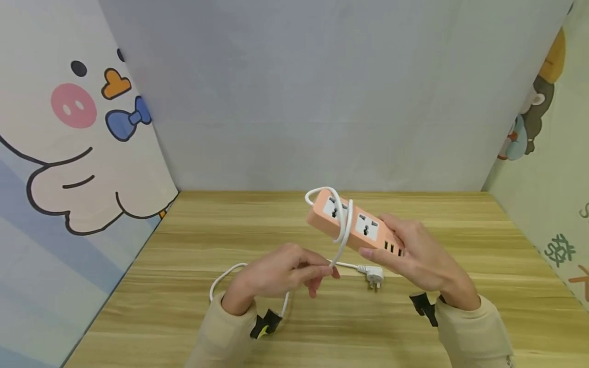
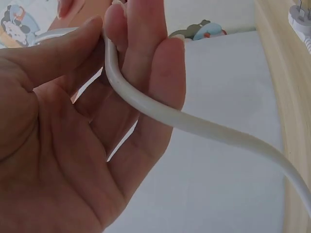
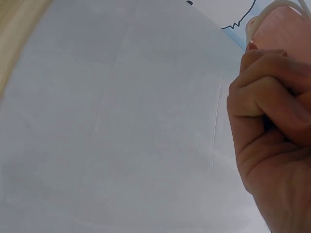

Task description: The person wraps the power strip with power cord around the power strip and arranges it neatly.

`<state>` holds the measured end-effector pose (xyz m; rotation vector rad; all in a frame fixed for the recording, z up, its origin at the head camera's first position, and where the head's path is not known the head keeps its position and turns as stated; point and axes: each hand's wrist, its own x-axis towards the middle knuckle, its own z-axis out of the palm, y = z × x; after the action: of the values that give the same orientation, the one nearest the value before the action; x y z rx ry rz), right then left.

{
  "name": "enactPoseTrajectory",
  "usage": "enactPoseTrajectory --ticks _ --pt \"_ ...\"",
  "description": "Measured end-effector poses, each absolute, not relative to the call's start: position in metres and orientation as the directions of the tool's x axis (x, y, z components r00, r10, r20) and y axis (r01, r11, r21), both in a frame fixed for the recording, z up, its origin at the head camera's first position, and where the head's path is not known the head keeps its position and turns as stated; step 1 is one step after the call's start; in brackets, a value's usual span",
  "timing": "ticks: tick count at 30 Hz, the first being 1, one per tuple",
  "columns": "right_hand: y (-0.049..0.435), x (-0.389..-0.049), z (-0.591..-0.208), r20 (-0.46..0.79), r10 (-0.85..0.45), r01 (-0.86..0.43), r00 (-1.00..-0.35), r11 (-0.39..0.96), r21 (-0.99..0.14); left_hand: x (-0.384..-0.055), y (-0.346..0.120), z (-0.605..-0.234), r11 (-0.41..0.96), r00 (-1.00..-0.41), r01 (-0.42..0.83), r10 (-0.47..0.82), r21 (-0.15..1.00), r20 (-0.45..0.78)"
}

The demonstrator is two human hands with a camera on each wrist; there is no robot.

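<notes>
My right hand (image 1: 421, 258) grips the lower right end of an orange power strip (image 1: 355, 221), tilted above the table with its sockets and USB ports facing up. A white cord (image 1: 348, 225) loops around the strip's far left part. Between thumb and fingers my left hand (image 1: 287, 271) pinches that cord just below the strip. In the left wrist view the cord (image 2: 204, 127) runs across the fingers and down to the right. The plug (image 1: 374, 276) lies on the table between the hands. In the right wrist view the strip's pink-looking underside (image 3: 286, 31) shows beyond the curled fingers.
The wooden table (image 1: 460, 337) meets a grey back panel (image 1: 322, 102). Cartoon-printed panels stand at the left (image 1: 64, 204) and right (image 1: 547, 194). A slack stretch of cord (image 1: 223, 276) curves beside and under my left wrist.
</notes>
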<state>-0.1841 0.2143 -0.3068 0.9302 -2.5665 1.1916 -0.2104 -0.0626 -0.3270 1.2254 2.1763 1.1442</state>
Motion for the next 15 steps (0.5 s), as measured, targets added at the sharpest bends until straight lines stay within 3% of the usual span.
enactPoseTrajectory --ticks 15 --pt "0.2134 -0.1808 -0.3052 0.396 -0.504 -0.623 -0.768 0.443 -0.645 -0.2183 -0.0644 -0.3313 0.272 -0.545 0.467 0.838 0.841 0.031"
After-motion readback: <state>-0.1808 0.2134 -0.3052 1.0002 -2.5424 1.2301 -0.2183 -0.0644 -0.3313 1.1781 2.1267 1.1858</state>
